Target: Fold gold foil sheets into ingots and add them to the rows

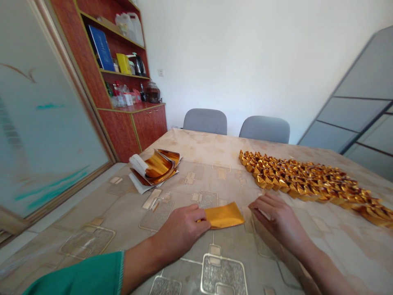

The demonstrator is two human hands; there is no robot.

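Note:
My left hand point(188, 223) is closed on the left end of a folded strip of gold foil paper point(225, 215), thumb and fingers pinching it just above the table. Off the strip's right end, my right hand point(274, 215) hovers with its fingers curled together; a small gap separates it from the foil, and nothing shows in its fingers. A stack of gold foil sheets point(159, 166) with white backing lies curled at the left. On the right sit rows of folded gold foil pieces point(303, 176), packed side by side.
A patterned cover lies over the table point(190, 262). Two grey chairs point(205, 121) stand at its far side, against a white wall. A reddish wooden cabinet point(132, 127) with bottles and a kettle is at the back left, beside a frosted glass door point(46, 102).

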